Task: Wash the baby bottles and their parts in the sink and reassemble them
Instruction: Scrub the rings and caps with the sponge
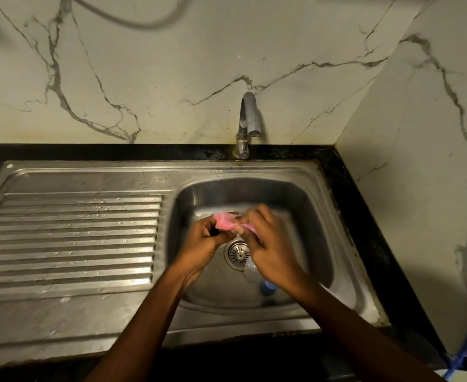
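Over the sink (312,199), the left hand (203,245) and the right hand (270,244) meet just above the drain (237,253) with one pink piece (224,222) held between them. It is too blurred to say which bottle part it is. Its long axis runs roughly left to right. The left fingers (209,225) are curled round its left end, and the right ones pinch its right end, where a little more pink shows between them. Both hands are equally near, each with hold of it, so any rubbing or twisting probably turns on that shared axis. One tap (250,119) stands beyond the hands, well apart, and no water shows from it; a rinse would likely mean carrying the piece forward and up. On the basin floor, near the right wrist, lie one clear piece (251,272) and one blue piece (267,288) just beside it. Both look not yet reassembled. The drainboard (69,238) lies to the left.
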